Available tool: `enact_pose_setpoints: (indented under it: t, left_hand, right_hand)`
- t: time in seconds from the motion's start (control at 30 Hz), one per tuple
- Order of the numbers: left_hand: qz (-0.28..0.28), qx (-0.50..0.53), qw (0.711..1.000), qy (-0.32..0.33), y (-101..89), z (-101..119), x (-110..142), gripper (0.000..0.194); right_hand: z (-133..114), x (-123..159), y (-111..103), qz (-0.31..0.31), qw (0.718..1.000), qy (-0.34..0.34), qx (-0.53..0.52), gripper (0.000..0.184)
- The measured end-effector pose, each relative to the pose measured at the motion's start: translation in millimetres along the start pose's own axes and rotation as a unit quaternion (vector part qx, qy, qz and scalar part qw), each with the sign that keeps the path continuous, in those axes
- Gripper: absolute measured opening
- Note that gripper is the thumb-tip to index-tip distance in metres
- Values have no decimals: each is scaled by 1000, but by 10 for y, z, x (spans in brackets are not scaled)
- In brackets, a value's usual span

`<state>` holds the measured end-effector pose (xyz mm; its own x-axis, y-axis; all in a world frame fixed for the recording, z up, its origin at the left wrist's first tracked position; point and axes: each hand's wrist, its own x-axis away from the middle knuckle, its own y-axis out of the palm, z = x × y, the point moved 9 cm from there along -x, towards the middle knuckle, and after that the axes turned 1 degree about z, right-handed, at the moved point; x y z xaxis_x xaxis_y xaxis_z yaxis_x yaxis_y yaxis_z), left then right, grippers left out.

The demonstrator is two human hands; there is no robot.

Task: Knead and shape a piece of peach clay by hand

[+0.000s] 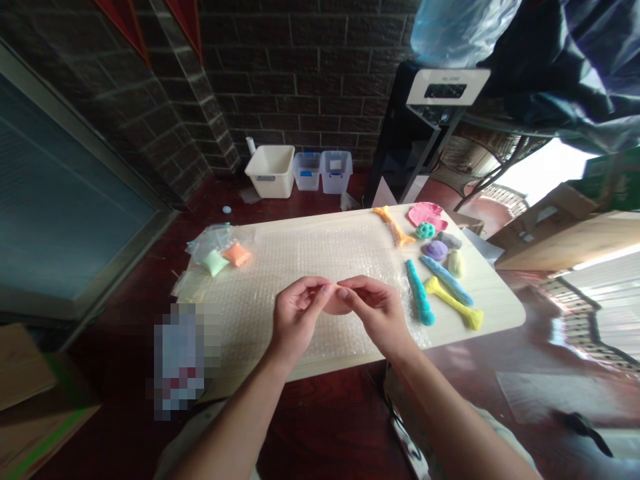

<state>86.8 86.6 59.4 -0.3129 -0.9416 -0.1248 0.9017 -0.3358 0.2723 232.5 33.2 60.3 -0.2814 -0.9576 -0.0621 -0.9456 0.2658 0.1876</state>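
My left hand [301,310] and my right hand [376,310] meet above the middle of the table, thumbs and forefingers pinched together. Between them is a thin, flattened piece of pale pink modelling clay [338,306], partly hidden by the fingers. Below lies a sheet of bubble wrap [255,313]. To the right of my right hand are a knobbly teal clay stick [419,293], a yellow clay bone shape [453,303] and a blue clay roll [447,280]. An orange clay bone shape [394,227] lies farther back.
Green [215,263] and orange [237,254] clay packets sit at the table's left. Purple [435,250], grey and pale yellow lumps, a teal holed ball [425,231] and a pink flat piece [420,215] lie at the right. Bins [273,173] and a water dispenser [415,133] stand behind.
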Motion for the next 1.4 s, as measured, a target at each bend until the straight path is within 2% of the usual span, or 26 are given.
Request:
enact_pose_setpoints:
  t: [0.63, 0.83, 1.03, 1.17, 1.4]
  left_hand:
    - [-19, -13, 1000, -22, 33, -38, 11, 14]
    - [19, 29, 999, -33, -26, -73, -4, 23]
    - [6, 15, 1000, -25, 0, -39, -9, 11]
    - [-10, -1, 1000, -19, 25, -22, 1, 12]
    - [1, -14, 1000, -13, 26, 5, 2, 17]
  right_hand:
    - [13, 16, 14, -7, 1000, -3, 19, 18]
    - [-24, -5, -17, 18, 1000, -9, 3, 16]
    - [-47, -15, -31, 12, 1000, -16, -2, 16]
    - [-43, -2, -37, 10, 1000, -20, 11, 15]
    - [-34, 2, -29, 15, 1000, -17, 10, 17]
